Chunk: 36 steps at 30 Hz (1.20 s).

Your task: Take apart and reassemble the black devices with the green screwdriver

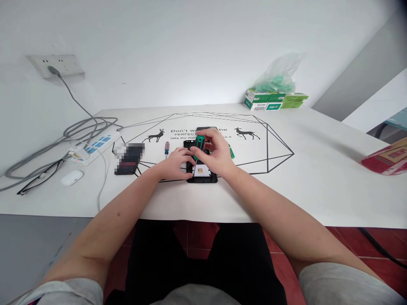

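On the white table lies an opened black phone-like device (208, 179) with a white inner panel (203, 170) that bears a small gold square. My right hand (219, 154) is closed around the green and black handle of a screwdriver (200, 142). Its thin shaft points down at the device's left part. My left hand (176, 164) grips the device's left edge, fingers curled near the shaft and thumb low on the side. The screwdriver's tip is too small to make out. Partly behind my right hand, a green circuit board (232, 151) shows.
Left of my hands lie a small screwdriver (167, 149) and a pixelated dark phone-shaped object (129, 160). A power strip (99, 146), grey cable (68, 131), glasses (41, 177) and white mouse (72, 178) sit farther left. Green boxes (265, 99) stand at the back; a red package (386, 159) is right.
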Motion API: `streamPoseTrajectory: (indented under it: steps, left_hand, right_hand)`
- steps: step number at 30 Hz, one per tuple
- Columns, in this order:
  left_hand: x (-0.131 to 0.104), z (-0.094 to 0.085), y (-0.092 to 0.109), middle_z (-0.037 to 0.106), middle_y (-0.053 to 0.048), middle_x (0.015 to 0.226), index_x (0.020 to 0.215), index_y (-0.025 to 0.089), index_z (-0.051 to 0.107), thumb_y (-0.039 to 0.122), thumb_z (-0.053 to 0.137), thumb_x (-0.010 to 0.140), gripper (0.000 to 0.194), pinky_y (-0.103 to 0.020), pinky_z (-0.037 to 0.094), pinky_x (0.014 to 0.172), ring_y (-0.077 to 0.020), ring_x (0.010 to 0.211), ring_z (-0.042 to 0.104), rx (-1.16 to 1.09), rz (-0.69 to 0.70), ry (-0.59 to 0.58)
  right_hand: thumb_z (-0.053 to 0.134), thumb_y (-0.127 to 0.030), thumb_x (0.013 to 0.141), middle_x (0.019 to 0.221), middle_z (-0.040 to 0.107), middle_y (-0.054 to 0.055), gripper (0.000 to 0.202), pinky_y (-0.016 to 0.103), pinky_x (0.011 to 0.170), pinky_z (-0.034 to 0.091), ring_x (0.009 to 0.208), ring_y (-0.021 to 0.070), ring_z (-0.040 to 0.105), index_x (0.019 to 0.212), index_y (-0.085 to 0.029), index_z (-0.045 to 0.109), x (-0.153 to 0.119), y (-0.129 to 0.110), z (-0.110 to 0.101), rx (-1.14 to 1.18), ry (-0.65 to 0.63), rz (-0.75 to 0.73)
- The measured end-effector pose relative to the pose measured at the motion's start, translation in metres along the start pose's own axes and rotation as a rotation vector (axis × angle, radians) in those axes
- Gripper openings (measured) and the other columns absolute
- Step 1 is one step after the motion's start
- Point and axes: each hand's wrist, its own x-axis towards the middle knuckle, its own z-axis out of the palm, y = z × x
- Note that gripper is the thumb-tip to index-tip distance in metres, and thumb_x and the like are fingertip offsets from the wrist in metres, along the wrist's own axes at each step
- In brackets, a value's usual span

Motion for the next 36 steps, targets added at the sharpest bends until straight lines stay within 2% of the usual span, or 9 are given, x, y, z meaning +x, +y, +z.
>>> streamPoseTrajectory:
  steps: [7,10,14,18,23,27,31,34,36]
  left_hand:
    - [-0.001,0.001,-0.003,0.062,-0.013,0.147,0.114,0.026,0.079,0.036,0.085,0.081,0.035,-0.064,0.042,0.129,-0.0408,0.147,0.046,0.012,0.007,0.005]
    - [-0.001,0.000,-0.005,0.063,-0.013,0.142,0.115,0.026,0.079,0.039,0.085,0.082,0.036,-0.063,0.045,0.128,-0.0408,0.146,0.047,0.003,0.001,-0.006]
    - [0.000,0.001,-0.007,0.061,-0.012,0.149,0.115,0.027,0.079,0.040,0.086,0.082,0.036,-0.065,0.044,0.129,-0.0414,0.149,0.046,0.015,0.006,-0.002]
    - [0.000,0.000,-0.006,0.062,-0.012,0.148,0.117,0.027,0.079,0.041,0.086,0.082,0.038,-0.067,0.042,0.130,-0.0427,0.151,0.045,0.038,0.004,-0.012]
    - [0.000,-0.002,-0.003,0.059,-0.011,0.156,0.119,0.027,0.080,0.040,0.086,0.083,0.039,-0.067,0.038,0.133,-0.0430,0.154,0.043,0.044,0.031,-0.013]
    - [-0.001,-0.001,-0.005,0.060,-0.012,0.154,0.118,0.028,0.080,0.041,0.087,0.082,0.039,-0.065,0.039,0.133,-0.0421,0.154,0.043,0.041,0.002,-0.010]
    - [-0.001,0.000,-0.006,0.062,-0.012,0.149,0.117,0.029,0.080,0.042,0.087,0.081,0.039,-0.066,0.041,0.131,-0.0424,0.152,0.045,0.029,-0.013,-0.009]
    - [0.000,0.000,-0.006,0.063,-0.012,0.149,0.117,0.029,0.081,0.041,0.086,0.082,0.038,-0.064,0.042,0.131,-0.0416,0.152,0.045,0.025,-0.017,-0.019]
    - [0.000,-0.001,-0.006,0.063,-0.011,0.148,0.117,0.029,0.080,0.041,0.086,0.082,0.037,-0.063,0.042,0.130,-0.0409,0.151,0.046,0.028,-0.020,-0.023]
  right_hand:
    - [0.082,-0.040,0.091,0.104,0.062,0.004,0.037,0.038,0.068,0.063,0.084,0.0203,0.061,0.125,-0.032,0.069,0.000,0.002,0.001,0.041,-0.018,0.035]
    - [0.089,-0.049,0.087,0.101,0.060,0.002,0.043,0.037,0.069,0.061,0.083,0.0195,0.060,0.122,-0.032,0.071,0.001,0.003,0.001,0.140,-0.044,0.065]
    - [0.089,-0.063,0.087,0.091,0.062,0.000,0.045,0.037,0.071,0.062,0.082,0.0188,0.063,0.116,-0.032,0.074,0.006,0.002,-0.001,0.315,-0.105,0.155]
    - [0.082,-0.062,0.095,0.110,0.076,0.004,0.042,0.040,0.088,0.066,0.101,0.0210,0.074,0.122,-0.030,0.075,0.009,-0.002,-0.006,0.500,-0.234,0.239]
    - [0.076,-0.062,0.100,0.127,0.077,0.007,0.042,0.036,0.082,0.067,0.106,0.0208,0.077,0.130,-0.031,0.073,0.009,0.001,-0.010,0.648,-0.351,0.321]
    - [0.066,-0.069,0.103,0.135,0.070,0.007,0.044,0.040,0.081,0.068,0.099,0.0203,0.075,0.124,-0.032,0.075,0.011,0.004,-0.010,0.456,-0.287,0.216]
    - [0.054,-0.063,0.111,0.119,0.076,0.009,0.040,0.050,0.103,0.065,0.113,0.0245,0.073,0.116,-0.029,0.075,0.012,0.003,-0.010,0.205,-0.154,-0.004]
    - [0.054,-0.051,0.113,0.120,0.080,0.008,0.030,0.052,0.111,0.062,0.119,0.0240,0.076,0.113,-0.028,0.074,0.009,0.001,-0.010,0.213,-0.078,-0.006]
    - [0.059,-0.050,0.111,0.124,0.081,0.008,0.025,0.052,0.110,0.063,0.124,0.0247,0.077,0.112,-0.028,0.071,0.007,0.001,-0.009,0.278,-0.078,0.043]
